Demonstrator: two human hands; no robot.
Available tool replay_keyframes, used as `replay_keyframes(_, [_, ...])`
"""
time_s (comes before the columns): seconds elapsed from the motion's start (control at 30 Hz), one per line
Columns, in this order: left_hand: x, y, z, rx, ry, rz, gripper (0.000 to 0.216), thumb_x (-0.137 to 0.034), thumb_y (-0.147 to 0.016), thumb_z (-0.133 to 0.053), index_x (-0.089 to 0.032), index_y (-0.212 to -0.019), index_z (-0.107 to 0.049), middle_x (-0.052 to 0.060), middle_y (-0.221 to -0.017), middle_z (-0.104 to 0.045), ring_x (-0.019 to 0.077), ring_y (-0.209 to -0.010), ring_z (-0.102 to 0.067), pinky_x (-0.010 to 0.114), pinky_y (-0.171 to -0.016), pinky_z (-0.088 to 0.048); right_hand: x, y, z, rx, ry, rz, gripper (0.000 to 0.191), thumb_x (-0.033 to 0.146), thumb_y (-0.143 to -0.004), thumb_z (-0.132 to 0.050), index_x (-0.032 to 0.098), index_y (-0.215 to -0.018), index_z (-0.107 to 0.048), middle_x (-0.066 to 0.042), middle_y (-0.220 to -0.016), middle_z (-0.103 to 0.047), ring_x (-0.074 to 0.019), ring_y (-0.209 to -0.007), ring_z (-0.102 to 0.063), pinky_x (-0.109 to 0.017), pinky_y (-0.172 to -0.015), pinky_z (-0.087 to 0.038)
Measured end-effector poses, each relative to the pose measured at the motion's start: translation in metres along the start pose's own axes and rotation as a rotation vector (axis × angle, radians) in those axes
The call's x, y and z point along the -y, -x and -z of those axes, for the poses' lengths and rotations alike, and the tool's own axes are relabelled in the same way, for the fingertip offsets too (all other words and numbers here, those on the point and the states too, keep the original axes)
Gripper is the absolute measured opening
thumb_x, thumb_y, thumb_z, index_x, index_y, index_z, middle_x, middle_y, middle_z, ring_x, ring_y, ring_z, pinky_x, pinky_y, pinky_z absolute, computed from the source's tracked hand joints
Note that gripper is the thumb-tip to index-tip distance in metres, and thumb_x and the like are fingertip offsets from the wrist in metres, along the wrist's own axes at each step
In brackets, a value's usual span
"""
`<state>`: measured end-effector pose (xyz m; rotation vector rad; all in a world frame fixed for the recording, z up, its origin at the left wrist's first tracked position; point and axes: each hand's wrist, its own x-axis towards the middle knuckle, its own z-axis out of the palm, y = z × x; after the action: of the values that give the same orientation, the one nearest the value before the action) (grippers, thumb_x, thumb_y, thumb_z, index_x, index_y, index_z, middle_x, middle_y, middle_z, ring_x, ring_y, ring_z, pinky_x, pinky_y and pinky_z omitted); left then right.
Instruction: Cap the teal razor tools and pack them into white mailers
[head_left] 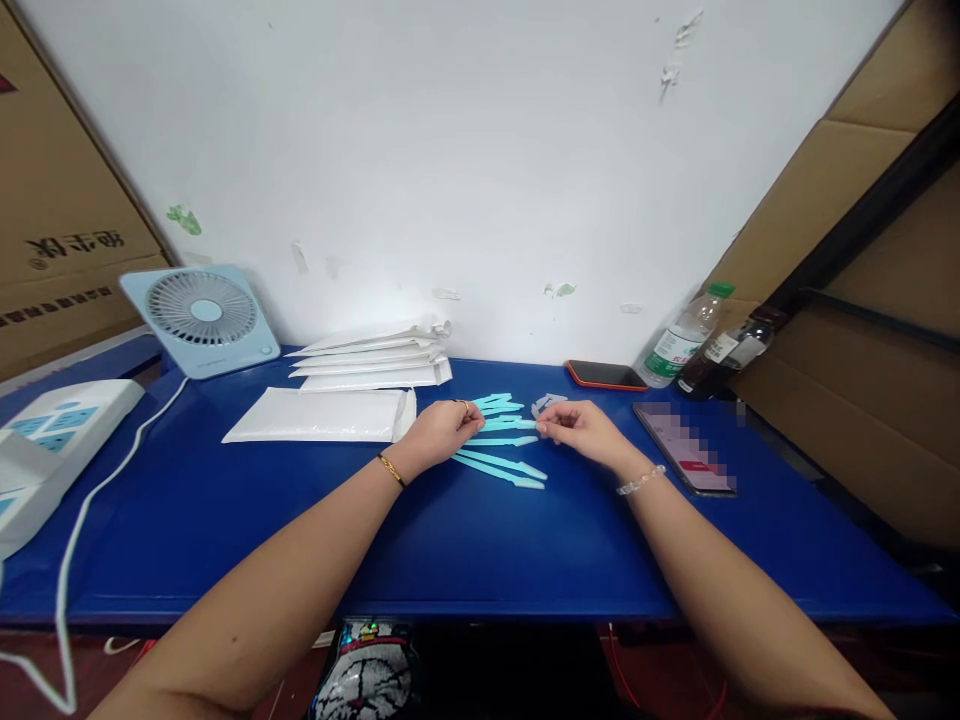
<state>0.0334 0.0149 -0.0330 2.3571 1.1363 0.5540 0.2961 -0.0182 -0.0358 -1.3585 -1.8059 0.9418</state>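
Observation:
Several slim turquoise eyebrow razors [499, 463] lie fanned out on the blue table [450, 560]. Just over them, one more eyebrow razor [514, 424] stretches between my two hands. My left hand [442, 432] pinches its handle end, with thumb and forefinger closed. At the other end, the fingertips of my right hand [581, 428] close on the pale blade tip. A few small pale pieces [550, 402] lie just behind my right fingers; I cannot make out what they are. My left fingers hide part of the razors beneath.
Left of my hands lie a white padded mailer [319, 415] and a stack of more mailers [375, 362]. A light blue fan [199, 312] and a corded white device [67, 440] stand farther left. Rightward are two phones [607, 375], [686, 450] and two bottles [679, 345], [724, 360].

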Motion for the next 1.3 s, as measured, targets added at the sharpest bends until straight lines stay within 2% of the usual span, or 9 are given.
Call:
replay_keyframes(0.37, [0.003, -0.002, 0.001, -0.025, 0.087, -0.01, 0.027, -0.038, -0.086, -0.044, -0.019, -0.079, -0.061, 0.0, -0.071, -0.063, 0.0127, -0.06, -0.052, 0.024, -0.054, -0.037, 0.004, 0.0, -0.004, -0.01, -0.118, -0.01, 0.031, 0.045, -0.072, -0.069, 0.014, -0.072, -0.066, -0.003, -0.065, -0.062, -0.01, -0.052, -0.051, -0.024, -0.052, -0.041])
replay_keyframes(0.57, [-0.009, 0.003, 0.003, -0.027, 0.118, -0.059, 0.025, -0.037, -0.089, -0.038, -0.02, -0.083, -0.055, -0.002, -0.067, -0.056, 0.0118, -0.057, -0.047, 0.023, -0.052, -0.035, 0.006, 0.0, -0.006, -0.084, -0.368, -0.006, 0.03, 0.042, -0.069, -0.073, 0.016, -0.083, -0.069, -0.004, -0.071, -0.067, -0.0113, -0.056, -0.056, -0.026, -0.056, -0.047])
replay_keyframes(0.73, [-0.005, 0.003, 0.013, -0.086, 0.116, 0.017, 0.022, -0.035, -0.088, -0.04, -0.019, -0.082, -0.054, -0.001, -0.07, -0.058, 0.012, -0.06, -0.049, 0.023, -0.055, -0.037, 0.002, 0.002, 0.01, -0.261, -0.465, -0.031, 0.028, 0.038, -0.063, -0.079, 0.016, -0.079, -0.071, -0.006, -0.071, -0.069, -0.0124, -0.056, -0.058, -0.027, -0.054, -0.048])
replay_keyframes(0.8, [-0.003, 0.003, 0.015, -0.07, 0.139, 0.027, 0.023, -0.037, -0.087, -0.041, -0.018, -0.082, -0.055, 0.0, -0.072, -0.06, 0.0122, -0.062, -0.05, 0.023, -0.056, -0.038, 0.001, 0.003, 0.015, -0.312, -0.466, -0.025, 0.028, 0.036, -0.062, -0.08, 0.016, -0.08, -0.071, -0.007, -0.072, -0.07, -0.014, -0.059, -0.061, -0.028, -0.056, -0.05])
replay_keyframes(0.93, [-0.002, 0.004, 0.011, -0.021, 0.187, 0.01, 0.027, -0.041, -0.087, -0.04, -0.018, -0.083, -0.056, 0.0, -0.074, -0.059, 0.0125, -0.062, -0.05, 0.023, -0.056, -0.038, -0.001, 0.003, 0.01, -0.282, -0.487, 0.045, 0.029, 0.033, -0.06, -0.082, 0.017, -0.081, -0.072, -0.006, -0.071, -0.071, -0.0178, -0.067, -0.066, -0.031, -0.063, -0.053])
replay_keyframes(1.03, [-0.002, 0.004, 0.01, -0.029, 0.196, 0.028, 0.027, -0.04, -0.087, -0.041, -0.018, -0.081, -0.055, 0.0, -0.073, -0.059, 0.0123, -0.062, -0.049, 0.023, -0.055, -0.038, 0.0, 0.002, 0.003, -0.267, -0.475, 0.083, 0.027, 0.034, -0.061, -0.082, 0.017, -0.081, -0.073, -0.005, -0.07, -0.071, -0.0176, -0.067, -0.067, -0.034, -0.068, -0.054])
replay_keyframes(1.3, [0.003, 0.002, 0.008, -0.035, 0.205, 0.022, 0.026, -0.04, -0.087, -0.042, -0.018, -0.082, -0.055, 0.0, -0.073, -0.058, 0.0121, -0.062, -0.049, 0.023, -0.056, -0.038, 0.006, 0.003, -0.005, -0.221, -0.446, 0.055, 0.028, 0.034, -0.059, -0.082, 0.017, -0.08, -0.073, -0.006, -0.074, -0.073, -0.0183, -0.068, -0.068, -0.035, -0.072, -0.055])
